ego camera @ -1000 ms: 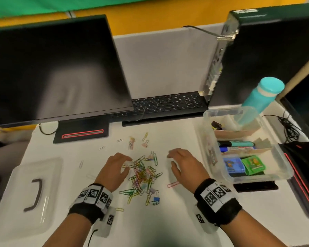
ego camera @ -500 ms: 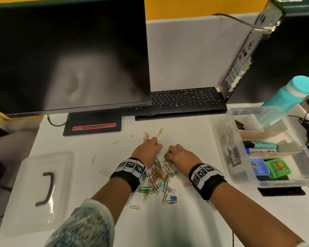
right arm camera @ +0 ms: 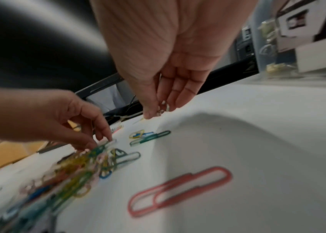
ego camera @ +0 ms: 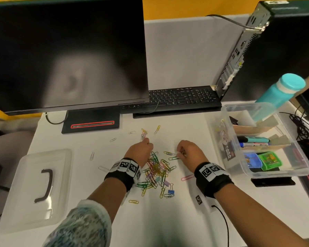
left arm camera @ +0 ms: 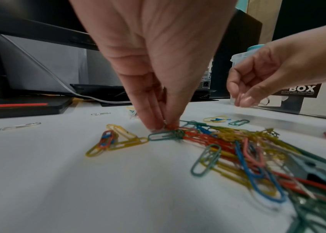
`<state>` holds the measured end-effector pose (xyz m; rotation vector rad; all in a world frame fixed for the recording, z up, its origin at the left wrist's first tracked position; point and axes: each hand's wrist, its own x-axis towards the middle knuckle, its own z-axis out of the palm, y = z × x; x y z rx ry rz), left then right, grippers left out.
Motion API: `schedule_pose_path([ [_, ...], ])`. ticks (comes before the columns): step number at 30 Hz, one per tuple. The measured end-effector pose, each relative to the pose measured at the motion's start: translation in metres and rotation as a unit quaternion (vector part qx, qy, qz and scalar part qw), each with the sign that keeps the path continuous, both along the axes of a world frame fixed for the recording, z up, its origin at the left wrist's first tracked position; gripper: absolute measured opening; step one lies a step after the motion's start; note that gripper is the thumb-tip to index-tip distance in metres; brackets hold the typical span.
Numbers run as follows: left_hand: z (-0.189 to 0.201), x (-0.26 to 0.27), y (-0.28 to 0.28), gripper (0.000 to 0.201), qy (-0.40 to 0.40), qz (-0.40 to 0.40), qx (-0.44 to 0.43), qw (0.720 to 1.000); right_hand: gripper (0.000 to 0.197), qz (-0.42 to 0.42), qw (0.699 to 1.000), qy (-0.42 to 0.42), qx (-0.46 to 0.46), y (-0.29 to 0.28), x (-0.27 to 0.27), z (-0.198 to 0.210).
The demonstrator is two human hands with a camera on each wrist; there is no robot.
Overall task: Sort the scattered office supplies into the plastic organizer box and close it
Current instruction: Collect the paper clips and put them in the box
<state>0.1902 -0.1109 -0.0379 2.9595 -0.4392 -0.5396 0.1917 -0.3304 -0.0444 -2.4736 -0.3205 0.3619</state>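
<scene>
Clip pile (ego camera: 156, 172) on table (ego camera: 168, 220) between both wrists, nearer left. Left hand (ego camera: 139, 152) at pile's far edge, fingertips (left arm camera: 158, 126) bunched, pinching small silver clip against table. Right hand (ego camera: 190, 152) just right of pile, raised off table, fingers curled round few small clips. Pink clip (ego camera: 187, 177) lies loose beside right wrist. Open box (ego camera: 268, 172) right of right hand; lid (ego camera: 37, 189) well left of left hand.

Right wrist view blurs the paper clip pile (right arm camera: 74, 178) near its left edge
</scene>
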Motion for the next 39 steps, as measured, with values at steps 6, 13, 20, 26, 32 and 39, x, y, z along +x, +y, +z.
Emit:
schedule_pose_path([
  [6, 0.013, -0.017, 0.003, 0.021, -0.063, 0.084, -0.089, 0.99, 0.021, -0.063, 0.992, 0.022, 0.107, -0.013, -0.028, 0.012],
  [13, 0.019, -0.077, 0.016, 0.01, 0.018, 0.209, -0.283, 0.936, 0.039, 0.203, 0.978, 0.017, -0.034, -0.018, -0.078, 0.0],
  [20, 0.005, -0.106, -0.001, 0.018, 0.005, 0.122, -0.235, 0.964, 0.029, 0.319, 0.939, -0.081, -0.097, -0.01, -0.085, -0.011],
  [26, -0.005, -0.102, -0.014, 0.02, 0.049, 0.15, -0.207, 0.966, 0.015, 0.3, 0.945, -0.087, -0.093, -0.004, -0.074, -0.018],
  [32, -0.005, -0.106, -0.005, 0.016, 0.045, 0.203, -0.178, 0.962, 0.023, 0.234, 0.964, -0.039, -0.12, -0.013, -0.075, -0.022],
  [39, 0.002, -0.104, 0.029, 0.02, 0.013, 0.244, -0.216, 0.945, 0.013, 0.11, 0.994, 0.009, -0.002, -0.021, -0.07, -0.017],
])
